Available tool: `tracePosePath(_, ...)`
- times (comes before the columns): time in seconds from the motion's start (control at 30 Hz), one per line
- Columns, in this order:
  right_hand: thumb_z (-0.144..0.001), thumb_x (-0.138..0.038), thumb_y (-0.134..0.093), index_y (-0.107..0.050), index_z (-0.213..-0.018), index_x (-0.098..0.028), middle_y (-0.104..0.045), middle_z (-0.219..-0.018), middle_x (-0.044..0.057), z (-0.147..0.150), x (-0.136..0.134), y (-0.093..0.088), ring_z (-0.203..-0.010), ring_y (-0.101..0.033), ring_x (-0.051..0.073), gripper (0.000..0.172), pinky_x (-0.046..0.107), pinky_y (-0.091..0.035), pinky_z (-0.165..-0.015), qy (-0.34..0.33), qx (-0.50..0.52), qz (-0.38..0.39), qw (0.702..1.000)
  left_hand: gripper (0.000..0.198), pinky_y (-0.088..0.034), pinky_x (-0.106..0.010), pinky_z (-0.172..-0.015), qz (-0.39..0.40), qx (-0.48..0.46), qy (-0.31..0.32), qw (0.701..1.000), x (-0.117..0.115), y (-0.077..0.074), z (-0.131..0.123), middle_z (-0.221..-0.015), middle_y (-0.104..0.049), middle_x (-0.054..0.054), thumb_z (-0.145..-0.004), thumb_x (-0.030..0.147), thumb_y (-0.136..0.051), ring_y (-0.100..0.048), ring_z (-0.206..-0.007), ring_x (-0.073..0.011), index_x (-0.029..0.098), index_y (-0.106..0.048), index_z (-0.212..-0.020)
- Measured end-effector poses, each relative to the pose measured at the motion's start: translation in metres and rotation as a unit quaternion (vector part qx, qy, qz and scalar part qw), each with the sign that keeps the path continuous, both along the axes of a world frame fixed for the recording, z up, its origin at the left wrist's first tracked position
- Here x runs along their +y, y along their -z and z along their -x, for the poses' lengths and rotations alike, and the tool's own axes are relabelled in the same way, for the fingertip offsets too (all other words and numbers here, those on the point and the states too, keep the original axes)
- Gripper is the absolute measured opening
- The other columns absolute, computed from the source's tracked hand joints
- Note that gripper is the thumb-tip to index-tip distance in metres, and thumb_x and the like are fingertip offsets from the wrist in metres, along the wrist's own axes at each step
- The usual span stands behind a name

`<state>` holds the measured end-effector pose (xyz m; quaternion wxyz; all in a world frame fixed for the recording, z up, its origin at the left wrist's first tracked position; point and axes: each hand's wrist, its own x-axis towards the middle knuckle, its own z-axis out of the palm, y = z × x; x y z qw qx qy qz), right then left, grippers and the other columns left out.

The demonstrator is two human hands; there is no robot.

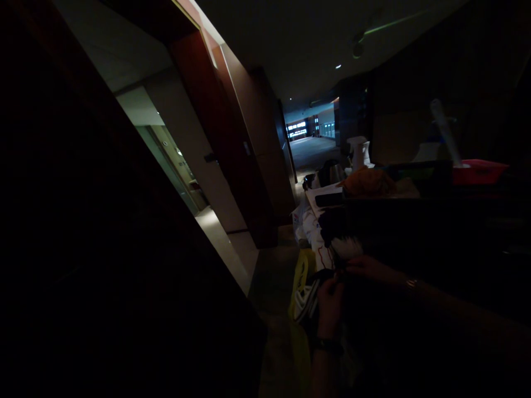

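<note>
Dim corridor, view tilted. Your left hand (329, 307) and right hand (369, 268) meet low at centre, beside a dark housekeeping cart (435, 232). Both touch a dark bundle with a pale striped edge (309, 298), which sits near you just above a yellow bag (301, 276). Too dark to tell whether either grip is closed on the bundle or apart. A white bristled tuft (346, 247) lies just beyond the right hand. On the cart top: crumpled orange cloth (367, 182), red plastic tray (479, 170) far right.
</note>
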<state>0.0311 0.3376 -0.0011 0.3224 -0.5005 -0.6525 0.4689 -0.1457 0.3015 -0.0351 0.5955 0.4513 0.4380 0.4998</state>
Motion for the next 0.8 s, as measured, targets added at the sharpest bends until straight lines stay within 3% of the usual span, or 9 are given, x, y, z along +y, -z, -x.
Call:
tracePosePath(0.1, -0.081, -0.062, -0.048, -0.068, -0.079, -0.013, -0.071, -0.080, 0.012, 0.011, 0.003, 0.000, -0.075, -0.064, 0.022, 0.053, 0.033, -0.050, -0.074, 0.016, -0.057, -0.036, 0.998, 0.047, -0.041, -0.023, -0.066, 0.060, -0.124, 0.030, 0.990, -0.007, 0.001, 0.004, -0.082, -0.067, -0.004, -0.064, 0.050, -0.082, -0.056, -0.071, -0.0113, 0.013, -0.073, -0.091)
tracePosePath(0.17, -0.089, -0.043, -0.041, -0.067, -0.078, -0.014, -0.071, -0.079, 0.012, 0.024, 0.001, -0.005, -0.073, -0.065, 0.021, 0.040, 0.031, -0.049, -0.070, 0.025, -0.168, -0.063, 0.983, 0.049, -0.042, -0.024, -0.069, 0.062, -0.163, 0.036, 0.984, -0.008, -0.002, 0.007, -0.087, -0.068, -0.005, -0.064, 0.052, -0.082, -0.059, -0.075, -0.0122, 0.014, -0.073, -0.094)
tracePosePath(0.23, -0.091, -0.027, -0.039, -0.070, -0.084, -0.014, -0.073, -0.086, 0.014, 0.035, -0.006, -0.012, -0.080, -0.068, 0.024, 0.034, 0.033, -0.048, -0.073, 0.018, -0.301, -0.093, 0.949, 0.041, -0.045, -0.027, -0.076, 0.016, -0.122, 0.018, 0.992, -0.005, -0.007, 0.009, -0.089, -0.070, -0.007, -0.067, 0.046, -0.081, -0.060, -0.081, -0.0156, 0.014, -0.074, -0.091)
tracePosePath(0.3, -0.088, -0.018, -0.040, -0.073, -0.093, -0.014, -0.074, -0.097, 0.016, 0.042, -0.014, -0.017, -0.091, -0.070, 0.028, 0.034, 0.036, -0.049, -0.082, -0.006, -0.372, -0.121, 0.920, 0.026, -0.045, -0.031, -0.078, -0.062, -0.027, -0.027, 0.997, 0.001, -0.015, 0.008, -0.082, -0.068, -0.007, -0.068, 0.037, -0.077, -0.059, -0.082, -0.0184, 0.014, -0.073, -0.077)
tracePosePath(0.4, -0.081, -0.010, -0.043, -0.074, -0.103, -0.016, -0.072, -0.112, 0.014, 0.043, -0.025, -0.017, -0.105, -0.068, 0.027, 0.039, 0.035, -0.049, -0.093, -0.033, -0.315, -0.132, 0.939, 0.012, -0.043, -0.032, -0.074, -0.137, 0.087, -0.067, 0.984, 0.007, -0.031, 0.003, -0.077, -0.062, -0.006, -0.065, 0.025, -0.071, -0.056, -0.078, -0.0193, 0.015, -0.067, -0.061)
tracePosePath(0.53, -0.076, -0.015, -0.049, -0.072, -0.108, -0.013, -0.070, -0.118, 0.014, 0.033, -0.023, -0.006, -0.108, -0.066, 0.026, 0.040, 0.034, -0.048, -0.098, -0.038, -0.216, -0.118, 0.969, 0.006, -0.045, -0.033, -0.076, -0.122, 0.115, -0.041, 0.985, 0.003, -0.042, -0.005, -0.077, -0.066, -0.006, -0.068, 0.021, -0.067, -0.059, -0.078, -0.0200, 0.015, -0.068, -0.067)
tracePosePath(0.67, -0.085, -0.030, -0.044, -0.073, -0.095, -0.010, -0.073, -0.104, 0.017, 0.027, -0.010, 0.005, -0.096, -0.068, 0.028, 0.036, 0.037, -0.050, -0.089, 0.011, -0.217, -0.090, 0.972, 0.037, -0.047, -0.037, -0.096, -0.136, 0.090, -0.059, 0.985, 0.000, -0.033, -0.001, -0.112, -0.071, -0.011, -0.072, 0.023, -0.070, -0.063, -0.105, -0.0234, 0.017, -0.072, -0.108)
tracePosePath(0.73, -0.089, -0.046, -0.040, -0.071, -0.086, -0.011, -0.073, -0.091, 0.016, 0.027, -0.007, 0.005, -0.084, -0.066, 0.026, 0.047, 0.035, -0.050, -0.075, 0.008, -0.180, -0.081, 0.980, 0.031, -0.048, -0.036, -0.094, -0.159, 0.128, -0.058, 0.977, 0.003, -0.027, 0.005, -0.108, -0.071, -0.011, -0.070, 0.022, -0.073, -0.063, -0.103, -0.0237, 0.017, -0.074, -0.101)
tracePosePath(0.8, -0.086, -0.065, -0.039, -0.066, -0.076, -0.013, -0.069, -0.077, 0.012, 0.027, -0.007, 0.001, -0.069, -0.059, 0.021, 0.059, 0.031, -0.044, -0.061, 0.009, -0.141, -0.062, 0.988, 0.015, -0.049, -0.035, -0.085, -0.160, 0.164, -0.039, 0.973, 0.010, -0.027, 0.011, -0.092, -0.073, -0.009, -0.070, 0.023, -0.073, -0.065, -0.090, -0.0227, 0.016, -0.076, -0.084)
